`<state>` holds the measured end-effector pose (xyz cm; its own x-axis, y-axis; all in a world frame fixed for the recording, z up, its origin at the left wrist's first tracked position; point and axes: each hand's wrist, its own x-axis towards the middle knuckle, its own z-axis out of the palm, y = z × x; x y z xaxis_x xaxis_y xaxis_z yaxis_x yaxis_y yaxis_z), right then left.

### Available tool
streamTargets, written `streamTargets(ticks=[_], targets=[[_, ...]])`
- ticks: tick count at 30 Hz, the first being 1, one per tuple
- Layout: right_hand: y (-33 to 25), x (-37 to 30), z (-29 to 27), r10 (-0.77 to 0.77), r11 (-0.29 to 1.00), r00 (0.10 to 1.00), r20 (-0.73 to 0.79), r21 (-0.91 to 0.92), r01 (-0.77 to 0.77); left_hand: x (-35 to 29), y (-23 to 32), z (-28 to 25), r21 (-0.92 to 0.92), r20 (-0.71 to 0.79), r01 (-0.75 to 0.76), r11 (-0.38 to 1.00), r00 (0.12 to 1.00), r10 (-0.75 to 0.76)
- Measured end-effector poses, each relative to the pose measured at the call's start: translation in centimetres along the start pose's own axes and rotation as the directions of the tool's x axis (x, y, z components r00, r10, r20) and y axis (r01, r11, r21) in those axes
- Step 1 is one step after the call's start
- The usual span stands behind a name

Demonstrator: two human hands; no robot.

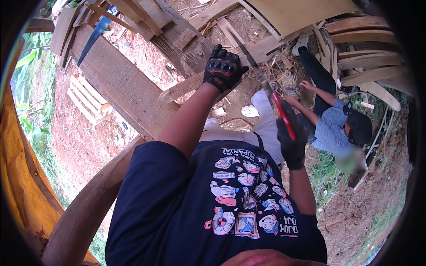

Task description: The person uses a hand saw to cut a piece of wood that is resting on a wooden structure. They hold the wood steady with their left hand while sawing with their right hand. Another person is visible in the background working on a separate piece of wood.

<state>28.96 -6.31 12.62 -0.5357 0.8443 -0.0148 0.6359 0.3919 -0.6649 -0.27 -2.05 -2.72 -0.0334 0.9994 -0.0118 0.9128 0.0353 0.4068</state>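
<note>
My right hand (293, 142), in a dark glove, is wrapped round the red handle of a hand saw (266, 84). Its long narrow blade slants up and leftward, passing just right of my left hand (224, 68). That hand wears a black glove with red trim and knuckle guards. Its fingers are curled over a narrow wooden strip (184, 87), with the thumb pointing right toward the blade. The fingertips and the strip's underside are hidden. Whether the teeth touch the wood, I cannot tell.
A wide plank (120, 80) lies left of my hands, with a blue saw (94, 40) at its far end. A slatted wooden crate (88, 98) is on the ground. At right sits another person (335, 124), near stacked boards (368, 51). A thick log (88, 208) rises at lower left.
</note>
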Motion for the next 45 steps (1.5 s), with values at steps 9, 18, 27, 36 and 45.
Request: streamTargets(ticks=[9, 18, 27, 36, 45], targets=[[-4.6, -4.3, -6.0, 0.104, 0.990, 0.992, 0.072, -0.100, -0.097, 0.4, 0.2, -0.2, -0.005, -0.007, 0.004, 1.000, 1.000, -0.004], [4.1, 10.1, 6.8, -0.336, 0.942, 0.938, -0.086, -0.022, 0.336, 0.1, -0.3, -0.3, -0.062, -0.111, -0.023, 0.998, 0.994, 0.016], [5.4, 16.3, 12.7, -0.215, 0.957, 0.962, -0.168, 0.157, 0.242, 0.3, -0.2, 0.2, -0.003, -0.087, -0.019, 1.000, 0.996, 0.019], [3.0, 2.8, 5.3, -0.290, 0.953, 0.951, -0.106, -0.122, 0.277, 0.9, 0.6, 0.9, 0.038, -0.052, 0.150, 0.988, 0.988, -0.148], [-1.4, -16.6, -5.1, 0.388, 0.905, 0.910, -0.144, 0.247, -0.347, 0.4, -0.2, 1.3, 0.042, -0.089, 0.062, 0.997, 0.994, -0.058]])
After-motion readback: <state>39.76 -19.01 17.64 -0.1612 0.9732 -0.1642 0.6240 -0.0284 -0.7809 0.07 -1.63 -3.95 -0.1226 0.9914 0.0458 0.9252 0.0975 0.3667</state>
